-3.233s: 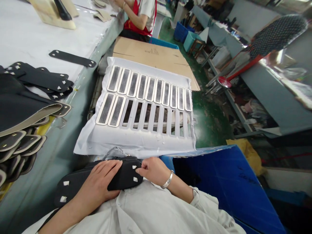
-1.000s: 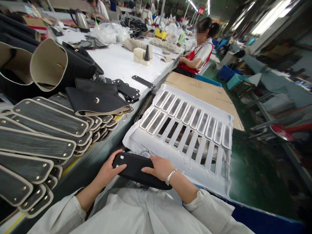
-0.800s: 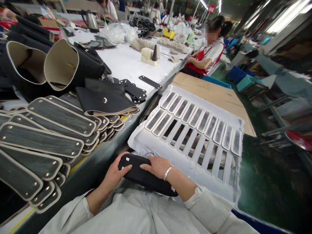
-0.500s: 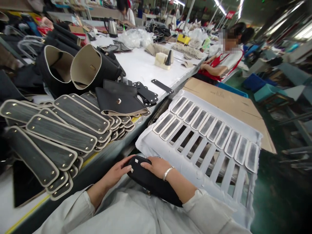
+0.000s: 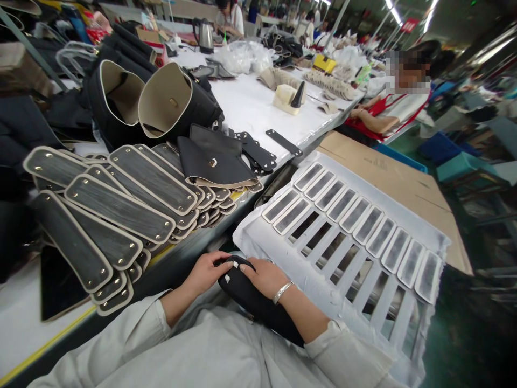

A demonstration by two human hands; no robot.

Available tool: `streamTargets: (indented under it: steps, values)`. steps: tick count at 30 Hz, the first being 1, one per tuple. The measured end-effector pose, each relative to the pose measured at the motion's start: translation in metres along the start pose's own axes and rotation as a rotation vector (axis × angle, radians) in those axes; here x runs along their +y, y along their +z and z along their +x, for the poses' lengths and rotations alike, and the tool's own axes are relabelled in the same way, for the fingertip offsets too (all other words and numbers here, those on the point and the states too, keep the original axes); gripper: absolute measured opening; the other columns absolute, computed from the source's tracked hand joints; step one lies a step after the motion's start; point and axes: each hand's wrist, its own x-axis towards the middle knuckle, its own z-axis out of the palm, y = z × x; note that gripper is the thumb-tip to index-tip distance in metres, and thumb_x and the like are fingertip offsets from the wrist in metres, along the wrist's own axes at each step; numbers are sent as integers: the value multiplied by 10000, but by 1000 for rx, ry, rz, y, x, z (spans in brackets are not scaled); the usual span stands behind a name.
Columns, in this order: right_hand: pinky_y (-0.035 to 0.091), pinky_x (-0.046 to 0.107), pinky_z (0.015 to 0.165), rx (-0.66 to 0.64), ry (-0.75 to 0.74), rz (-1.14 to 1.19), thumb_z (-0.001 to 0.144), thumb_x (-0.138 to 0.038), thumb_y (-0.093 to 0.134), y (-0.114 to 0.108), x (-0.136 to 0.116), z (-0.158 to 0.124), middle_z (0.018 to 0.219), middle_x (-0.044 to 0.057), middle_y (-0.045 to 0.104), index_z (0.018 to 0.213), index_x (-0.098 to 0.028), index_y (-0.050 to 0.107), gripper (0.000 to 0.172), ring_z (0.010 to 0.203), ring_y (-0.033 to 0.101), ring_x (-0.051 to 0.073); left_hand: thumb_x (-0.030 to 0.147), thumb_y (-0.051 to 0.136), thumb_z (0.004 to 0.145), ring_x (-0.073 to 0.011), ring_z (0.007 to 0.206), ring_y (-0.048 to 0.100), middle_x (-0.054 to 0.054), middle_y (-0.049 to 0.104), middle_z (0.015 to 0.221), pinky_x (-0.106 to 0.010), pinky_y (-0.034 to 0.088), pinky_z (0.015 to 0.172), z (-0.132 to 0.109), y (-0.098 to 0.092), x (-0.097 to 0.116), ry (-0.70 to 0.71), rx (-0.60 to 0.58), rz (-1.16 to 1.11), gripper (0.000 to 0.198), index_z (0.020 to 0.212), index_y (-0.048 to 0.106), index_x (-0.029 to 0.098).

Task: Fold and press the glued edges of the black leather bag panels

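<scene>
The far red sign (image 5: pixel 410 25) and the right-hand cardboard (image 5: pixel 404 186) are carrying marks too blurred to read.

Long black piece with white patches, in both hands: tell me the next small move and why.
Probably press the upper small white patch with the left hand: its thumb lies at that patch, while the right hand grips the long black piece.

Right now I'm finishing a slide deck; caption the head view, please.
Left hand and right hand hold a black piece beside a table bearing pale-edged dark strips.
</scene>
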Motion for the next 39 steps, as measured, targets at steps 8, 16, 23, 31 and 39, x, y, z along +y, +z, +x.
streamTargets:
  steps: [8, 16, 23, 31, 39]
  values:
    - [405, 317, 764, 51, -36, -10, 929, -495, 234, 3, -5, 2, 1035, 96, 642, 1110, -212, 570, 476, 935, 597, 219, 314, 661, 675, -190, 721, 632, -35, 700, 775, -283, 477, 678, 15, -11, 1, -88, -182, -146, 248, 855, 686, 144]
    - [410, 293, 744, 80, -174, -64, 955, -361, 227, 0, -14, 4, 958, 77, 666, 1004, -192, 599, 411, 892, 612, 199, 333, 643, 702, -205, 778, 634, -61, 708, 832, -305, 476, 743, 8, -9, -2, -74, -173, -167, 275, 880, 689, 129]
    - [417, 323, 792, -4, -131, -4, 942, -465, 207, -6, -5, 2, 1029, 81, 665, 1101, -225, 594, 482, 955, 607, 222, 371, 577, 782, -234, 1012, 602, -64, 680, 1073, -349, 436, 919, -4, -10, -5, -27, -251, -208, 389, 1106, 631, 162]
    - [348, 370, 976, -7, -51, 101, 920, -475, 282, -2, 53, -60, 1319, 113, 494, 1385, -208, 348, 541, 1182, 476, 243, 341, 575, 751, -244, 970, 614, -91, 668, 1062, -375, 466, 886, -6, -4, -2, 52, -105, 43, 365, 1057, 628, 149]
    - [302, 497, 963, 276, 66, -150, 794, -651, 432, 9, 44, -86, 1261, 136, 527, 1331, -239, 421, 677, 1120, 494, 336, 460, 605, 708, -277, 1098, 547, -124, 576, 1204, -412, 413, 952, -15, 7, 7, 31, -158, 185, 635, 1234, 446, 144]
